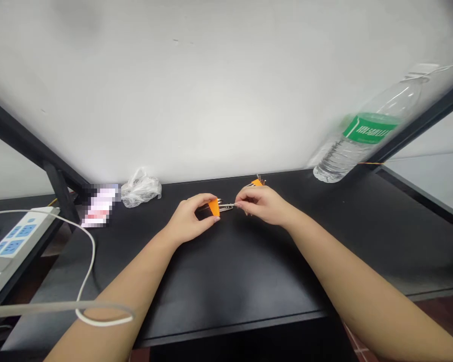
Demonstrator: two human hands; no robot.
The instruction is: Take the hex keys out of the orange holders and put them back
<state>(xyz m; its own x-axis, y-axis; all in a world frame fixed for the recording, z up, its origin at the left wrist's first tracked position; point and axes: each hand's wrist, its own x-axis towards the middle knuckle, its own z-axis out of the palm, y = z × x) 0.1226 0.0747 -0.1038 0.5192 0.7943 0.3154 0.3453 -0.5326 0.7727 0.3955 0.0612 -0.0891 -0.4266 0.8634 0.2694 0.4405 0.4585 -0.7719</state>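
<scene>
The orange hex-key holder sits over the black table, gripped at its edges by the left hand, whose thumb is clamped on the near side and fingers on the far side. Slim metal hex keys stick out of this holder toward the right, and the right hand, just to the right of it, has thumb and forefinger pinched together on the end of one; whether that key is fully seated in its slot cannot be told. A second orange hex-key holder, partly hidden behind the right hand, lies a little farther back and to the right of the first, with metal ends poking up from it. Well to the right of the held holder and farther back is a clear plastic water bottle with a green label, near the white wall. To the left of the holder and behind it rests a crumpled clear plastic bag; farther left lie a pixelated item, a looping white cable and a white power strip with blue sockets.
</scene>
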